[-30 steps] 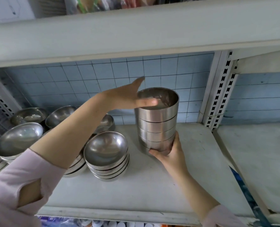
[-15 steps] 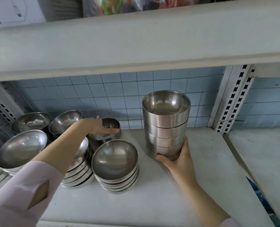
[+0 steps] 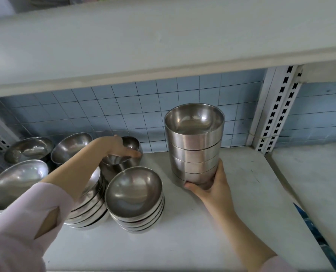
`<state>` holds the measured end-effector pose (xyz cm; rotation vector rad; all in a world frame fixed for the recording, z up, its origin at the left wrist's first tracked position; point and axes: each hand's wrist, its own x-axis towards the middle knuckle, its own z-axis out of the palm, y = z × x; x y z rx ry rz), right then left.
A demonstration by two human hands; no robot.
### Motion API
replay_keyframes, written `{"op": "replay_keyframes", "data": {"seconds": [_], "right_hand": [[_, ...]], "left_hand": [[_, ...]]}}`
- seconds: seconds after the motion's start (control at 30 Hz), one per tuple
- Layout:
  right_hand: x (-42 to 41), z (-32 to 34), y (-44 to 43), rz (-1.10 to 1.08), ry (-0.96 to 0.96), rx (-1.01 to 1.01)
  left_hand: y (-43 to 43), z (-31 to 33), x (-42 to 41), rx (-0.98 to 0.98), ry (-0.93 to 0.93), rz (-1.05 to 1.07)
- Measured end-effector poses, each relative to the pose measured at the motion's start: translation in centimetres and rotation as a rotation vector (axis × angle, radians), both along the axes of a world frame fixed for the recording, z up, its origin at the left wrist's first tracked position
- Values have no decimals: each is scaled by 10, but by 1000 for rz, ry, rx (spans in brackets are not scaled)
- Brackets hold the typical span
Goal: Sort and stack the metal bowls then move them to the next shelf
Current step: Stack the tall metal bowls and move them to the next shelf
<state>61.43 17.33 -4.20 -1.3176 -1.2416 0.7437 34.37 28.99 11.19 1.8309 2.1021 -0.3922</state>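
Right of centre on the shelf (image 3: 241, 193), the tall bowl stack (image 3: 194, 146) looks rigid, slick and top-heavy, so we'd grip low. Our right hand (image 3: 212, 188) is clamped around its base. Left of centre, our left hand (image 3: 118, 148) closes on a small bowl (image 3: 130, 143).

Silver bowl stack (image 3: 194, 146); pale pink sleeve (image 3: 23, 222); light-blue grid tiles (image 3: 143, 107); white shelf (image 3: 202, 222).

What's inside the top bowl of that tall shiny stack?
The top bowl of the tall stack looks empty: only its shiny bottom shows. The bowls nested beneath are covered, so their insides cannot be seen. The right hand grips the stack's base.
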Motion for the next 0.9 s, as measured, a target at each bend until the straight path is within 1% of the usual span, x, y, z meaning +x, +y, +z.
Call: {"op": "replay_keyframes", "data": {"seconds": [0.03,0.1,0.2,0.27,0.4,0.5,0.67,0.73,0.8,0.9], "right_hand": [[0,0,0,-1,-2,1],[1,0,-1,1,-6,3],[2,2,-2,12,-3,6],[2,4,-3,16,2,13],[1,7,-4,12,-8,22],[3,6,-2,4,-15,31],[5,4,0,36,8,34],[6,4,0,48,8,37],[7,5,1,59,1,39],[9,4,3,67,-8,51]], "left_hand": [[-2,5,-3,18,-66,12],[-7,19,-7,114,-259,59],[-25,53,-3,252,-419,87],[-37,80,6,352,-500,42],[-64,121,43,517,-635,-169],[-76,135,79,580,-635,-317],[-81,138,132,447,-476,-477],[-77,127,142,402,-394,-472],[-72,116,146,401,-288,-448],[-67,115,148,379,-238,-412]]}}
